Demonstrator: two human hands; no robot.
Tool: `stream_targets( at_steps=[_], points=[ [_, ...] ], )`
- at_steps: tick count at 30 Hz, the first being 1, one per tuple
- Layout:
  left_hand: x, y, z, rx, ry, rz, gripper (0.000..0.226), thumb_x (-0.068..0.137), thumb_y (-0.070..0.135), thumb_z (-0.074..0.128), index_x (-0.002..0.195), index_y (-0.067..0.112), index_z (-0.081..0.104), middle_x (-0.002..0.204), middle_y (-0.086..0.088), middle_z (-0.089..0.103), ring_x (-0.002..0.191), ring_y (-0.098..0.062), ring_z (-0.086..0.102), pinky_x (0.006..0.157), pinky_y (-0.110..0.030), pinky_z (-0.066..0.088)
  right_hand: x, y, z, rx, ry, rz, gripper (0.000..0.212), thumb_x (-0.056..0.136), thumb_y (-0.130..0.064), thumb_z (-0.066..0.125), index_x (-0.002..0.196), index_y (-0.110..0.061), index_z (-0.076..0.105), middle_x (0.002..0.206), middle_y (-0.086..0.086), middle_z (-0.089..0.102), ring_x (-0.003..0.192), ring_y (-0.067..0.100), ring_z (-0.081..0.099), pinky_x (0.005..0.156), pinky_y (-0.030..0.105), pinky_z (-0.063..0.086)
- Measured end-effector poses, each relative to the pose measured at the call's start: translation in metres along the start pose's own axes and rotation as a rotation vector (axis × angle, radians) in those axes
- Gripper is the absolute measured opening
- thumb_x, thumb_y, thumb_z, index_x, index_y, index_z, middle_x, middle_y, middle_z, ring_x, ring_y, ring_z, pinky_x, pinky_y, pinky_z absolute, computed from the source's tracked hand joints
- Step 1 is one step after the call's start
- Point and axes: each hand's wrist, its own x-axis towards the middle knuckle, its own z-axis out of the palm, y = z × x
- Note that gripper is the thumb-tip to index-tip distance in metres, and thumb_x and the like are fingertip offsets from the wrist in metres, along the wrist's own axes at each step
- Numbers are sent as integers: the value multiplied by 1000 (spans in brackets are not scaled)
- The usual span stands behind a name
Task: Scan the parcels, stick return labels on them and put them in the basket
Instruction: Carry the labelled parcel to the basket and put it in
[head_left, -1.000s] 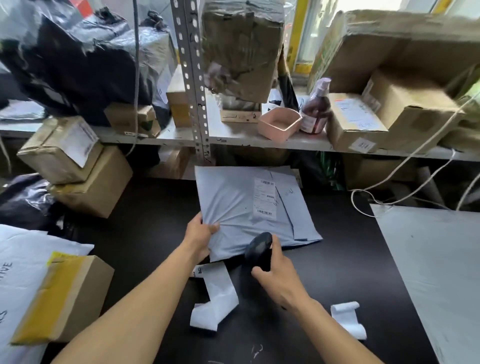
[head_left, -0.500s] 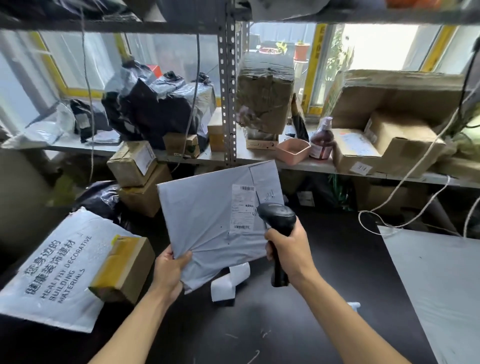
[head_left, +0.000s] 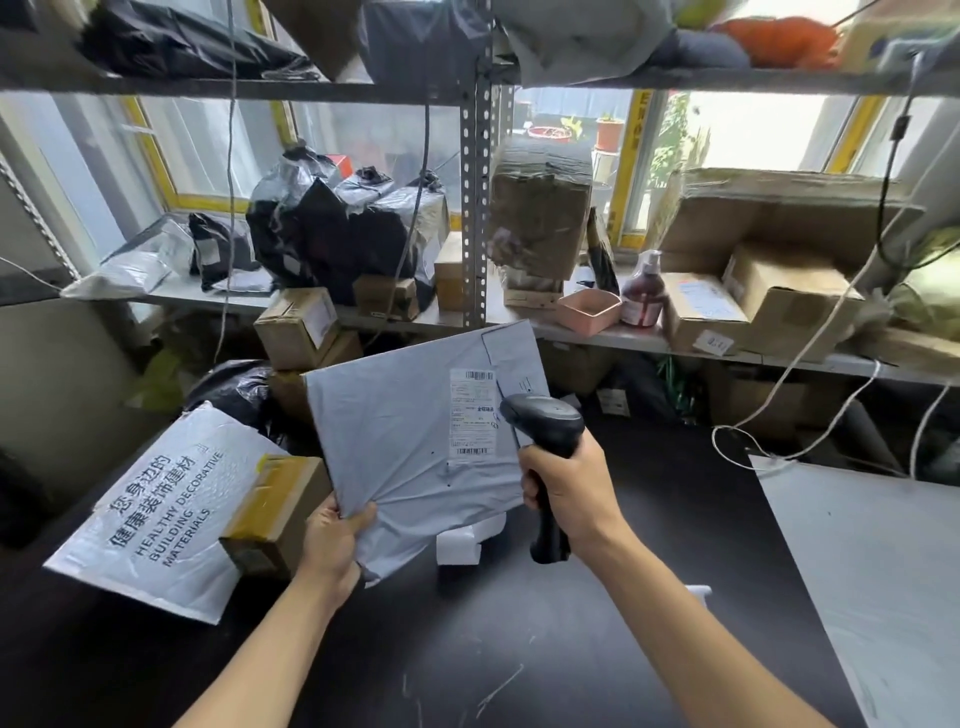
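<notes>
A flat grey poly-mailer parcel (head_left: 400, 431) is held up, tilted, above the black table (head_left: 519, 649). My left hand (head_left: 335, 540) grips its lower left corner. A white shipping label (head_left: 470, 410) with barcodes faces me on its right half. My right hand (head_left: 563, 480) is closed around the handle of a black barcode scanner (head_left: 545, 423), whose head sits just right of the label, pointing at it. White label strips (head_left: 465, 540) lie on the table under the parcel. No basket shows.
A white padded mailer (head_left: 156, 514) and a taped cardboard box (head_left: 270, 514) lie at the left. A grey sheet (head_left: 872, 571) covers the table's right side. Metal shelving (head_left: 475, 208) behind holds boxes, black bags, a pink tray (head_left: 589, 309) and a bottle (head_left: 641, 291). Cords hang at right.
The parcel was lifted off the table and tilted up toward me. The scanner rose with my right hand to the label. My view tipped upward.
</notes>
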Motion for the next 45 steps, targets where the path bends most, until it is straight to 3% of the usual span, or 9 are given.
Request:
stream_targets(
  at_steps=[4,13,16,18,22,30,37,41,45],
  points=[
    [-6,-2,-2,-22,-23,2,30,90,-15,54,102,10,64,83,3,77,71,-13,73,66,-26,61,-6,2,-2,-1,12,2,27,81,12,51,98,-9,53,60,6,50,47,18,43,45,27,37],
    [-3,-3,-8,-24,-2,-23,31,89,-14,57,104,12,65,93,-2,74,79,-19,71,69,-28,62,-5,9,-6,-64,36,-20,32,81,9,54,108,-6,53,64,9,52,48,18,45,44,27,39],
    [-3,-4,-14,-24,13,-36,29,90,-12,57,105,13,63,101,-5,70,85,-20,69,73,-32,61,5,32,-17,-285,22,43,54,78,0,65,127,-19,49,86,7,62,58,17,55,51,29,46],
    [-3,-5,-24,-11,34,-43,28,92,-10,56,105,14,63,104,-5,68,91,-21,66,75,-34,58,12,51,-29,-508,-26,108,72,78,-9,69,141,-25,37,104,2,62,77,16,62,60,25,49],
    [-5,-10,-63,19,87,-74,29,93,-10,55,105,15,65,104,-6,69,90,-20,68,72,-31,60,22,86,-53,-761,-69,196,74,80,-7,66,143,-19,29,100,2,57,86,20,60,62,25,47],
    [-56,-14,-151,13,142,-215,25,95,-11,47,108,5,61,86,-11,77,72,-21,75,62,-31,62,45,151,-76,-991,-86,336,100,82,-10,67,158,-23,3,131,17,57,110,34,58,86,34,47],
    [-80,-35,-167,21,84,-313,27,94,-11,45,114,-2,61,104,-23,73,84,-32,75,69,-38,63,66,186,-83,-1089,-82,255,95,82,-3,68,156,-19,11,128,21,60,110,40,58,79,35,42],
    [-76,-45,-159,0,89,-334,30,93,-9,48,119,0,61,113,-23,71,90,-33,74,75,-40,62,75,191,-78,-1159,-53,151,97,78,-7,73,157,-14,17,148,16,37,134,38,33,105,41,35],
    [-74,-51,-154,-17,113,-338,30,93,-10,49,119,1,61,110,-21,72,88,-31,74,72,-38,63,84,188,-60,-1282,-148,-136,98,76,-24,82,156,-15,25,158,15,24,146,32,15,119,40,21]
  ],
)
